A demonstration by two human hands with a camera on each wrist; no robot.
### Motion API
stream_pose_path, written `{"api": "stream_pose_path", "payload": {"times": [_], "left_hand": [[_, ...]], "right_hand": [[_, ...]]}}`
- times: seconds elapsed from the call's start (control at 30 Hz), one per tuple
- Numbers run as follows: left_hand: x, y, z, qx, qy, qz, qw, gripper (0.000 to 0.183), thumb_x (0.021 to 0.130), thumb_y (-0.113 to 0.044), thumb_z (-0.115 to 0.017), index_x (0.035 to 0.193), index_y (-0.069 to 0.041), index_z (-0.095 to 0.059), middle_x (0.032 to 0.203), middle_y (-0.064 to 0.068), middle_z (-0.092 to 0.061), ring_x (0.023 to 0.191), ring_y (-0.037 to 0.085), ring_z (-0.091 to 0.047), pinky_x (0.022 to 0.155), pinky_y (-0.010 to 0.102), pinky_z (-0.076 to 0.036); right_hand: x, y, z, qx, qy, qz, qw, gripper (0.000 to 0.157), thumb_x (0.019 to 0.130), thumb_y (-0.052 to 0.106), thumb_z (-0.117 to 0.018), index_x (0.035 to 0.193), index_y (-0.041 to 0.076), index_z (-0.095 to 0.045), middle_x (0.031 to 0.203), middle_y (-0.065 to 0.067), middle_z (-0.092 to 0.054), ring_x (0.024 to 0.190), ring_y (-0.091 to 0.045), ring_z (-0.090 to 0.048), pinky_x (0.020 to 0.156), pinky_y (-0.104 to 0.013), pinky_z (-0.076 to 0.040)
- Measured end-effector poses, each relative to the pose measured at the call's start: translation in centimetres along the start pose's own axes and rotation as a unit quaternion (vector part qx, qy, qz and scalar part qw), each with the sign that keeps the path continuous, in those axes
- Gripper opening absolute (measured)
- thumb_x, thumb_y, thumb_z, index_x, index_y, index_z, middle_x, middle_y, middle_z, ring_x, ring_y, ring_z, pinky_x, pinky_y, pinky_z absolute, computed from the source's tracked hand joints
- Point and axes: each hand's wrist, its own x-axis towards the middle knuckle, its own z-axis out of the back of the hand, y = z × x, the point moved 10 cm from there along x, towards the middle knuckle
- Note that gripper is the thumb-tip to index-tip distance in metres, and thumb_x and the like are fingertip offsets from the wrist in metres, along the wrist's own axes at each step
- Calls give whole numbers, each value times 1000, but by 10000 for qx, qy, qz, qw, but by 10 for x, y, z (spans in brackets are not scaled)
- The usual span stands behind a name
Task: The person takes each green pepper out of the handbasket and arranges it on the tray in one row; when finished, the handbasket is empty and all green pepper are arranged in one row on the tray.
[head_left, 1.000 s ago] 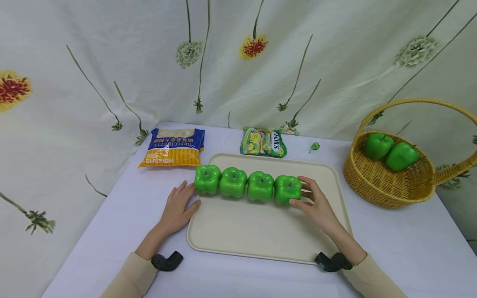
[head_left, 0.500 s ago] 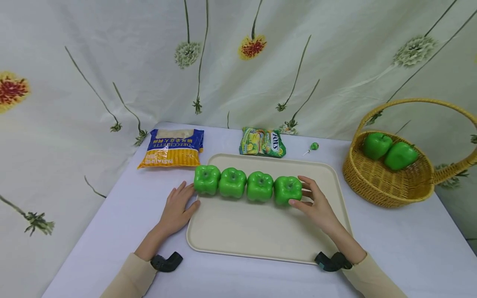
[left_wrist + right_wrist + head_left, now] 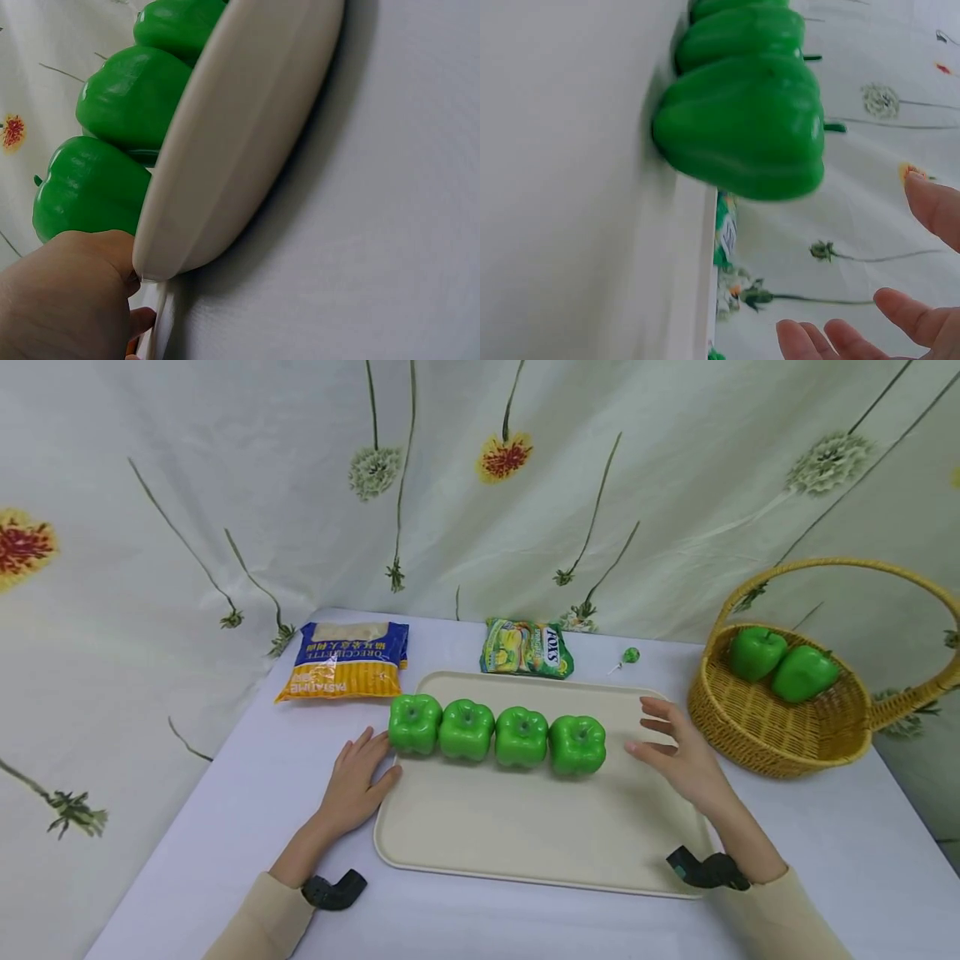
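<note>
Several green bell peppers stand side by side in a row on a beige tray. At the tray's left edge my left hand lies with relaxed fingers, their tips at the leftmost pepper. The left wrist view has that hand close beneath a pepper, by the tray's outer wall. Over the tray's right side, my right hand holds nothing, fingers spread and slightly bent. A gap separates it from the rightmost pepper, also seen in the right wrist view.
To the right stands a wicker basket with a tall handle and two green peppers inside. Behind the tray lie a pasta bag, a green Fox's candy bag and a lollipop. A flowered cloth hangs at the back.
My right hand has let go of the rightmost pepper and moved right, toward the basket. The left hand and the row of peppers have stayed in place.
</note>
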Motion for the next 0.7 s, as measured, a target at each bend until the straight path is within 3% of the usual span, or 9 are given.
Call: {"api": "stream_pose_path", "payload": {"times": [0.13,0.23,0.4,0.53,0.7], "left_hand": [[0,1,-1,4,-14,-31,10000,51,96,-19,-55,142,1,-46,148,22,-45,145,46,-23,117,66,-10],[0,3,-2,15,-4,-31,10000,51,96,-19,-55,142,1,-47,148,22,-45,145,46,-23,117,66,-10],[1,5,-3,-13,45,8,10000,51,95,-20,-55,142,0,-47,148,22,-45,145,46,-22,118,65,-9],[1,5,-4,7,60,2,10000,51,95,-20,-56,142,0,-46,148,21,-45,146,46,-22,118,65,-9],[1,6,-5,-15,66,10,10000,51,96,-20,-55,142,0,-46,149,21,-45,146,45,-22,118,65,-8]], "right_hand": [[3,-9,52,-486,-696,-97,9963,69,94,24,-67,148,-1,-32,148,-26,-39,130,-43,-44,98,-35,-50],[5,-25,94,-872,-1251,-417,9874,72,95,33,-63,150,0,-30,149,-25,-38,130,-45,-43,93,-32,-49],[8,-64,155,-922,-1868,-1350,9687,81,95,48,-55,156,10,-19,158,-23,-23,139,-46,-33,100,-56,-42],[10,-88,188,-857,-2177,-1801,9554,83,95,50,-53,157,13,-14,160,-23,-16,142,-45,-27,105,-59,-37],[15,-104,208,-1019,-2231,-1907,9505,86,95,49,-51,157,6,-8,159,-27,-16,139,-48,-27,101,-60,-36]]}}
